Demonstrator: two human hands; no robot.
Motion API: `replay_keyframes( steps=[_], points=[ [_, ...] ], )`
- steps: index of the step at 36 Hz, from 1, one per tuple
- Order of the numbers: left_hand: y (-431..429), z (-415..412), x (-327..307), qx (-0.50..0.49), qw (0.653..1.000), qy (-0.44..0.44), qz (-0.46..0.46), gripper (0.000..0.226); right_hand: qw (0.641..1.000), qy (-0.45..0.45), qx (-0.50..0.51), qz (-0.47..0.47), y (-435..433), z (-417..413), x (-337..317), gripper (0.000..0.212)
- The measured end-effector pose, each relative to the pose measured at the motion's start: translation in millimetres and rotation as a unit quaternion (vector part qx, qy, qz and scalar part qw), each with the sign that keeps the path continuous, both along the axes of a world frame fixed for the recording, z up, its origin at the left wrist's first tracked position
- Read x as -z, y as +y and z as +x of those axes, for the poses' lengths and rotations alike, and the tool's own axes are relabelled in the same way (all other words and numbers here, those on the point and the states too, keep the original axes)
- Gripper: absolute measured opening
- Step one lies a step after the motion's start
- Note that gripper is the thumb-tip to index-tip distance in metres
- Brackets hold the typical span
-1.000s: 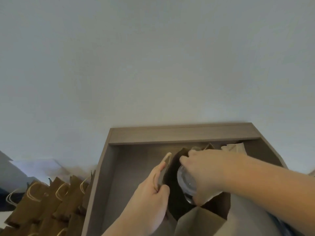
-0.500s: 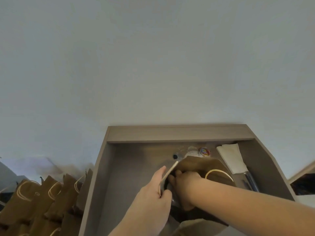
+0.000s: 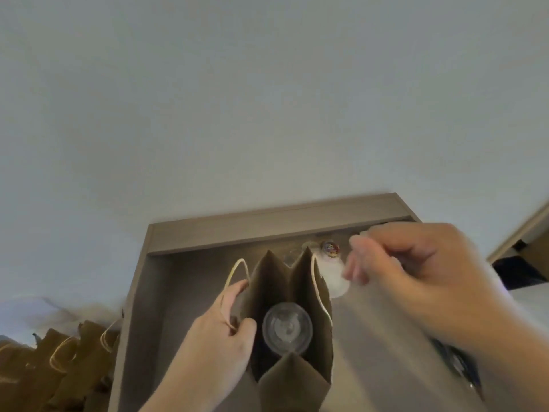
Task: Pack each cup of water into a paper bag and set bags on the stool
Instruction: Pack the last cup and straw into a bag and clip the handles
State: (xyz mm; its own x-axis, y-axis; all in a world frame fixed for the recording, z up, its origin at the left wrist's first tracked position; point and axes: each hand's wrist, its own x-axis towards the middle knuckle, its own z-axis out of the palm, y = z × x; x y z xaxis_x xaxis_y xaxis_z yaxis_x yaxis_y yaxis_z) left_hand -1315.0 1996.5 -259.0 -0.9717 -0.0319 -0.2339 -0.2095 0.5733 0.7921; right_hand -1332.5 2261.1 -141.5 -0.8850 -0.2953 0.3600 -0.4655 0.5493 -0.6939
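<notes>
One paper bag (image 3: 306,289) stands open in the lower middle of the frame, inside a grey-brown tray (image 3: 267,230) with raised walls. Its mouth is spread into a long slot, the folded end panels rising in peaks at the far and near ends. A clear-lidded cup (image 3: 287,328) sits upright down inside, toward the near half of the slot, with dark empty space beyond it. The left hand (image 3: 219,337) pinches the bag's left wall between thumb and curled fingers, the cord handle (image 3: 241,260) looping up past its knuckles. At the right, the right hand (image 3: 416,281) hangs above the tray, apart from the bag's right edge; it is motion-blurred, fingers half-curled, and whether they press on anything I cannot tell. Bare tray floor lies open between the bag and the tray's left wall. Behind the bag, by the back wall, lie a small round colourful thing (image 3: 330,248) and something white (image 3: 332,278). More brown bags (image 3: 59,361) crowd the lower left, outside the tray's left edge.
</notes>
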Motion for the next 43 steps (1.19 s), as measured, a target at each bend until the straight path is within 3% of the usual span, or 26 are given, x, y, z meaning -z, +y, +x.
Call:
replay_keyframes(
  steps=[2, 5, 9, 11, 13, 17, 26, 36, 43],
  points=[
    [1, -2, 3, 0.000, 1.000, 0.005, -0.022, 0.053, 0.983, -0.009, 0.170, -0.074, 26, -18, 29, 0.060],
    [4, -3, 8, 0.008, 0.997, 0.039, -0.069, 0.066, 0.931, -0.153, 0.321, -0.084, 68, -55, 101, 0.066],
    [10, -2, 12, 0.017, 0.990, 0.078, -0.112, 0.072, 0.884, -0.307, 0.348, 0.053, 122, -77, 206, 0.046],
    [13, 0, 12, 0.019, 0.988, 0.092, -0.123, 0.069, 0.864, -0.345, 0.346, 0.118, 142, -77, 240, 0.030],
    [14, 1, 12, 0.023, 0.987, 0.101, -0.125, 0.066, 0.852, -0.370, 0.343, 0.140, 153, -78, 262, 0.030],
    [20, 0, 9, 0.028, 0.986, 0.103, -0.131, 0.068, 0.826, -0.398, 0.350, 0.192, 158, -84, 283, 0.036],
    [17, 2, 14, 0.020, 0.989, 0.101, -0.111, 0.064, 0.783, -0.420, 0.380, 0.256, 159, -92, 294, 0.015],
    [13, 2, 19, 0.022, 0.991, 0.103, -0.082, 0.063, 0.797, -0.413, 0.307, 0.316, 172, -99, 273, 0.025],
    [12, 5, 19, 0.020, 0.996, 0.079, -0.048, 0.058, 0.835, -0.378, 0.294, 0.270, 182, -98, 258, 0.020]
  ],
)
